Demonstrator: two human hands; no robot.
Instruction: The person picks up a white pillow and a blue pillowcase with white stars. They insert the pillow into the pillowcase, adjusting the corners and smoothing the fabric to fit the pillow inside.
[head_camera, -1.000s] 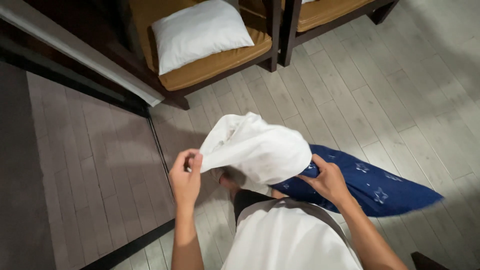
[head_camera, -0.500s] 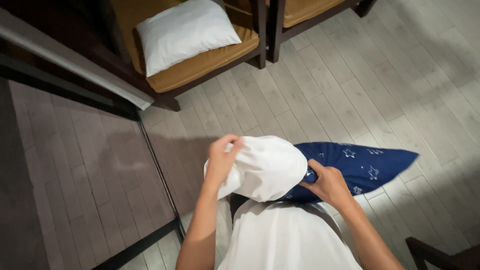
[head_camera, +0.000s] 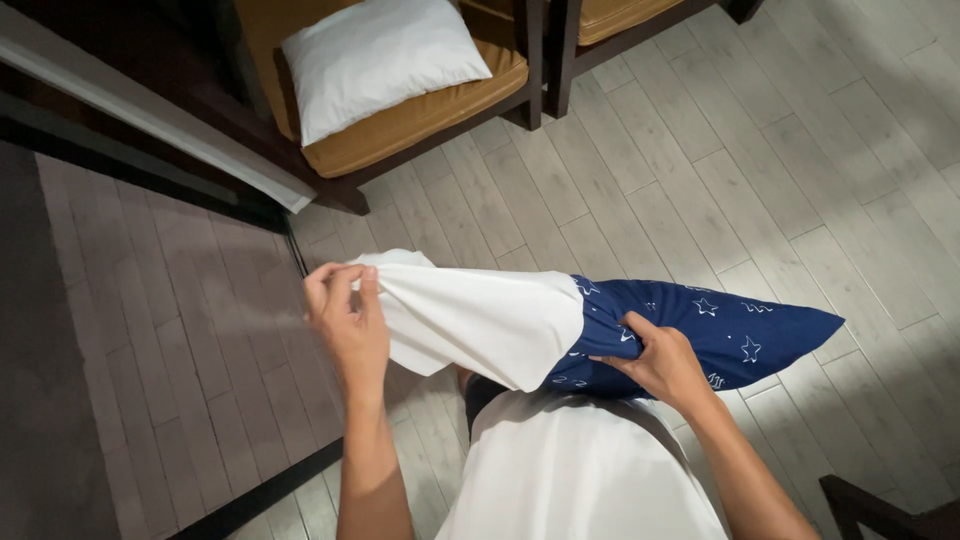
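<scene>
I hold a white pillow (head_camera: 480, 320) level in front of my waist, its right half inside a dark blue pillowcase with white stars (head_camera: 730, 335). My left hand (head_camera: 348, 325) pinches the pillow's bare white corner at the left. My right hand (head_camera: 660, 362) grips the blue pillowcase near its open edge, where the white fabric comes out. The pillowcase's far corner points right, above the floor.
A wooden armchair (head_camera: 400, 140) with a tan cushion and a second white pillow (head_camera: 375, 55) stands ahead. Another chair frame (head_camera: 620, 20) is beside it. Pale plank floor (head_camera: 780, 170) spreads to the right, a dark mat (head_camera: 150, 330) to the left. A dark furniture corner (head_camera: 880, 510) sits at bottom right.
The bunched pillow has been stretched out flat. My left hand moved left with the white corner, and more of the blue case shows over the pillow's right end.
</scene>
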